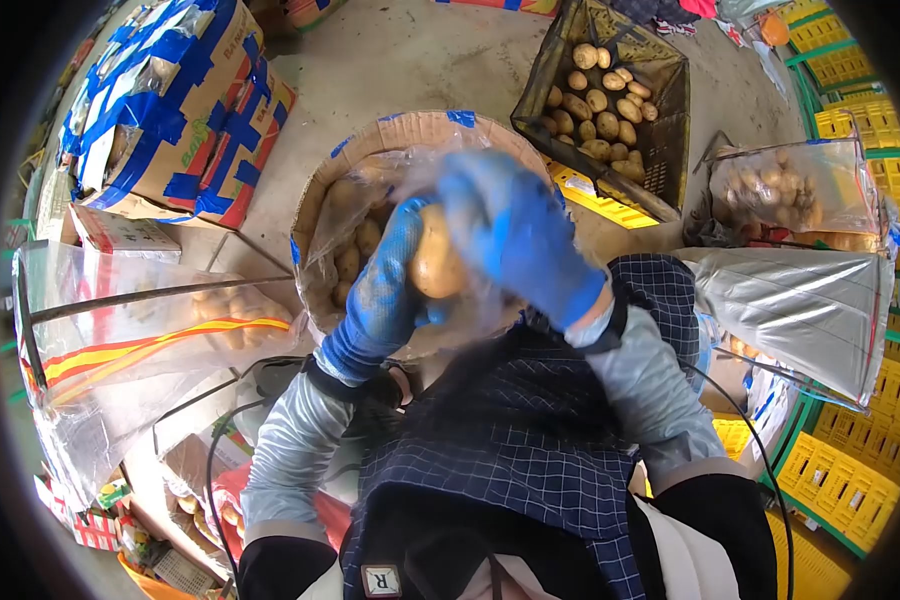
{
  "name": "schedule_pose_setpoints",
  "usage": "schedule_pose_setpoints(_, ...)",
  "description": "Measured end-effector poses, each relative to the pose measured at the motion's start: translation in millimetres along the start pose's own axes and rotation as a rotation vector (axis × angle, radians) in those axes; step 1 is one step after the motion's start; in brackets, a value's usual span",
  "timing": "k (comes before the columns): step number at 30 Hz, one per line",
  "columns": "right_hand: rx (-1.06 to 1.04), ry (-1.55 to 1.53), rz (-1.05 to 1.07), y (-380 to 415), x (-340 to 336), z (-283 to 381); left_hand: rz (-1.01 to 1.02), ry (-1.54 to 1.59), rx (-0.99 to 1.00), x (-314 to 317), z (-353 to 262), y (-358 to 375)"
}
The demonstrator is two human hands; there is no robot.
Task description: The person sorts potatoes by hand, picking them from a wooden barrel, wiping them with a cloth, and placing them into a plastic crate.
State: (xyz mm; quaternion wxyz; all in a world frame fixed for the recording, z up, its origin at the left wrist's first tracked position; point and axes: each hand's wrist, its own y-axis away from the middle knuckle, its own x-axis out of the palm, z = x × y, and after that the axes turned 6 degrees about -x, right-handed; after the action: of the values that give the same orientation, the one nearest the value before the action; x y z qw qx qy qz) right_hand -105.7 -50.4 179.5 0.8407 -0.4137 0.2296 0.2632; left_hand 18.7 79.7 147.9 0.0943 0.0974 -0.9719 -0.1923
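Both of my hands wear blue gloves and are raised over a round cardboard-walled bin. My left hand is closed around the side of a large potato. My right hand is at the potato's upper right, its fingers smeared by motion, so their grip does not show. Clear plastic film lies in the bin under my hands. More potatoes rest in the bin left of my left hand.
A dark crate of potatoes stands at the upper right. Clear bags on frames, one on the left and one on the right, contain potatoes. Taped cardboard boxes stand upper left. Yellow crates line the right side.
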Motion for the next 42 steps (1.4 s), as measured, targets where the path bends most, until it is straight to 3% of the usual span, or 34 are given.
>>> schedule_pose_setpoints(3, 0.130, 0.220, 0.054, 7.7, -9.4, -39.9, 0.109, 0.428, 0.009, 10.1, -22.7, 0.1)
schedule_pose_setpoints(6, 0.144, -0.004, 0.040, 12.0, -10.5, -46.5, 0.174, 0.601, 0.015, 2.6, -21.1, -1.6)
schedule_pose_setpoints(8, 0.197, -0.150, 0.146, 16.0, -18.4, -47.2, 0.167, 0.603, -0.017, -3.6, -15.0, -5.2)
schedule_pose_setpoints(9, 0.320, -0.327, 0.193, 6.5, -26.2, -32.2, 0.167, 0.601, -0.033, -5.4, -9.7, -6.8)
schedule_pose_setpoints(10, 0.457, -0.489, 0.223, -2.9, -33.8, -17.2, 0.145, 0.283, 0.212, -7.4, 11.0, -15.5)
schedule_pose_setpoints(11, 0.398, -0.477, 0.244, -2.1, -29.0, -15.6, 0.049, -0.015, 0.451, -9.5, 31.7, -24.3)
schedule_pose_setpoints(12, 0.339, -0.465, 0.264, 0.6, -23.4, -16.1, 0.347, 0.246, 0.249, -31.9, 33.6, -37.9)
schedule_pose_setpoints(13, 0.281, -0.455, 0.284, 2.2, -18.1, -14.8, 0.320, 0.304, 0.201, -32.3, 42.5, -36.3)
schedule_pose_setpoints(14, 0.371, -0.306, 0.419, -7.4, -22.6, 2.4, 0.291, 0.364, 0.155, -27.5, 37.5, -32.0)
schedule_pose_setpoints(17, 0.258, -0.573, 0.358, -0.1, 9.5, -51.8, 0.172, 0.293, -0.004, -22.1, 7.9, -36.8)
schedule_pose_setpoints(18, 0.433, -0.555, 0.477, -26.6, -18.9, -40.8, 0.278, 0.332, 0.023, -23.2, -10.1, -40.9)
schedule_pose_setpoints(20, 0.739, -0.843, 0.432, -40.6, -23.0, -86.4, 0.215, 0.163, 0.051, -38.1, -6.0, -61.3)
schedule_pose_setpoints(22, 0.718, -0.655, 0.260, -30.7, -29.0, -168.9, 0.043, 0.014, -0.005, -53.7, 22.0, -83.5)
schedule_pose_setpoints(23, 0.835, -0.630, 0.218, -26.2, -40.4, -197.8, 0.007, -0.385, -0.051, -68.3, 53.1, -97.3)
schedule_pose_setpoints(24, 0.908, -0.618, 0.122, -15.1, -49.3, -234.8, 0.063, -0.934, -0.224, -79.7, 102.7, -108.8)
schedule_pose_setpoints(25, 1.144, -1.045, 0.034, 15.0, -73.2, -275.5, 0.230, -1.497, -0.342, -91.0, 151.9, -120.5)
schedule_pose_setpoints(26, 1.398, -0.977, 0.068, 47.6, -84.9, -343.5, 0.189, -1.414, -0.313, -84.0, 151.4, -102.8)
schedule_pose_setpoints(28, 0.859, -0.525, 0.083, 111.1, -97.3, -388.3, 0.197, -1.443, -0.366, -108.1, 255.4, -108.5)
schedule_pose_setpoints(31, 0.433, 0.200, 0.446, 149.5, -116.6, -430.2, 0.144, -1.460, -0.500, -92.2, 275.3, -113.3)
schedule_pose_setpoints(32, 0.460, 0.373, 0.507, 141.0, -116.1, -410.9, 0.174, -1.447, -0.540, -87.5, 276.6, -118.4)
schedule_pose_setpoints(34, 0.542, 0.201, 0.164, 154.2, -96.6, -416.1, 0.237, -1.422, -0.618, -78.0, 270.4, -126.7)
schedule_pose_setpoints(37, 0.708, -0.082, -0.113, 141.6, -78.4, -396.6, 0.192, -1.078, -0.823, -75.4, 266.3, -135.7)
schedule_pose_setpoints(39, 1.012, -0.308, -0.245, 132.1, -78.3, -395.2, 0.186, -0.962, -0.779, -78.1, 292.9, -136.1)
schedule_pose_setpoints(42, 1.104, -0.551, -0.354, 135.7, -78.2, -405.8, 0.190, -0.922, -0.710, -74.4, 303.3, -138.1)
